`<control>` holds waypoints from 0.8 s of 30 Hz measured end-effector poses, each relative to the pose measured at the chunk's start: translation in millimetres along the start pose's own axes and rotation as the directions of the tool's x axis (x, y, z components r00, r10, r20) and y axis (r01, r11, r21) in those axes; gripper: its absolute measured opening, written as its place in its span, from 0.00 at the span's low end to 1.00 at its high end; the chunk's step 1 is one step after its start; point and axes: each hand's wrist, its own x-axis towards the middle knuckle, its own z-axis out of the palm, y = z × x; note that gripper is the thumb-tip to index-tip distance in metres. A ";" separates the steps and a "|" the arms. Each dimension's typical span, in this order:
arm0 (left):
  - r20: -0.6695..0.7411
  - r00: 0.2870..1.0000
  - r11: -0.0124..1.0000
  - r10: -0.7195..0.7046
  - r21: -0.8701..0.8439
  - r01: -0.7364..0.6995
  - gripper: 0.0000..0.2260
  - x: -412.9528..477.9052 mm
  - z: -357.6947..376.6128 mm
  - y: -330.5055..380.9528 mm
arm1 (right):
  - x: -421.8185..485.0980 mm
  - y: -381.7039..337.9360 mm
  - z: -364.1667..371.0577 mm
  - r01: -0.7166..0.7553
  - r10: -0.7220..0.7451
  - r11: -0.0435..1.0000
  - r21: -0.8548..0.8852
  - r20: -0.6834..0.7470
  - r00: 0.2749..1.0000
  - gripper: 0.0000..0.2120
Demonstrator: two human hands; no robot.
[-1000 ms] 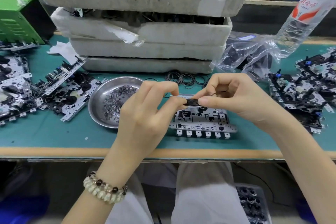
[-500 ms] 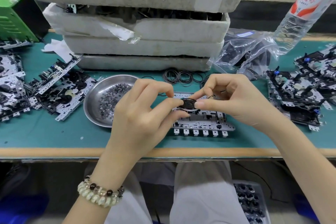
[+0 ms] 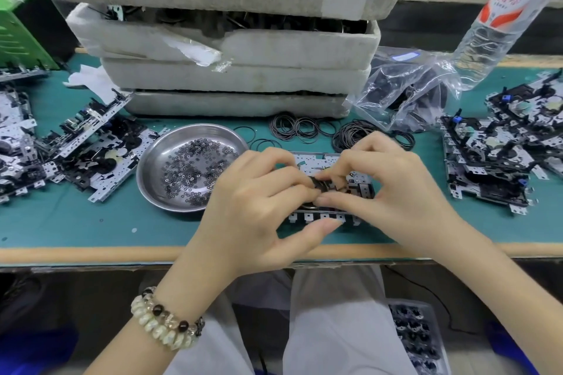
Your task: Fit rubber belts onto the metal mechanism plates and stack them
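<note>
A metal mechanism plate (image 3: 359,186) lies flat on the green mat near the table's front edge, mostly covered by my hands. My left hand (image 3: 253,207) and my right hand (image 3: 387,186) meet over its middle, fingertips pinched on a small black round wheel (image 3: 320,184) pressed down against the plate. Whether a belt is around the wheel I cannot tell. Loose black rubber belts (image 3: 304,128) lie in a heap just behind the plate.
A steel bowl (image 3: 152,179) of small washers sits left of my hands. Piles of mechanism plates lie at left (image 3: 91,155) and right (image 3: 493,161). Stacked foam trays (image 3: 231,76) stand behind, with a plastic bag (image 3: 405,94) and a clear bottle (image 3: 499,12) at right.
Both hands have come down from above the plate onto it, bringing the black wheel with them. The wheel, earlier held in the air, now rests against the plate.
</note>
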 end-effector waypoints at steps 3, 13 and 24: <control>0.015 0.999 0.998 -0.043 -0.038 0.044 0.20 0.6 2.5 -1.4 | 0.3 3.5 -2.3 0.128 -0.123 0.986 -0.110 0.051 0.991 0.12; 0.015 0.991 0.986 -0.133 -0.096 0.134 0.20 5.4 12.2 7.5 | -2.8 30.6 -37.4 0.474 -0.460 0.374 -0.797 0.284 0.841 0.18; -0.020 0.985 0.985 -0.172 -0.024 0.172 0.20 2.6 12.5 14.5 | 3.6 35.2 -26.8 0.414 -0.445 0.341 -0.844 0.243 0.862 0.18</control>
